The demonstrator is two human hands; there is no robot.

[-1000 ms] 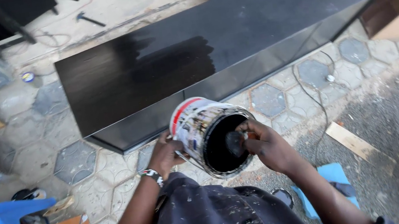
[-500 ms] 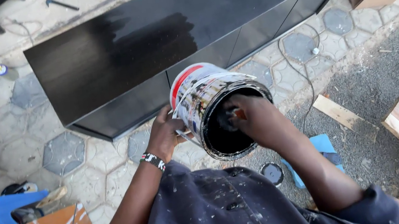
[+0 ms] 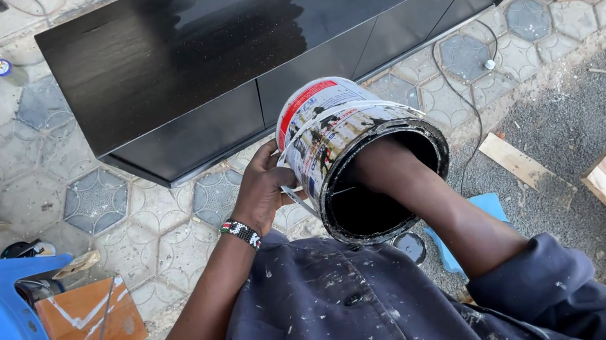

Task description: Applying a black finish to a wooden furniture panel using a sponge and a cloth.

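Head view: black cabinet (image 3: 277, 25) lies on the paving, now filling more of the top than a second ago. Paint can (image 3: 355, 157) is tilted, mouth toward the person, raised higher than before. Left hand (image 3: 261, 190) grips its side. Right hand has gone fully inside; only the forearm (image 3: 425, 202) shows, its grasp unseeable.

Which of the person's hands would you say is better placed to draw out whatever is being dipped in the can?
Right, probably: that forearm already reaches deep into the tilted paint can, while the left hand steadies its side.
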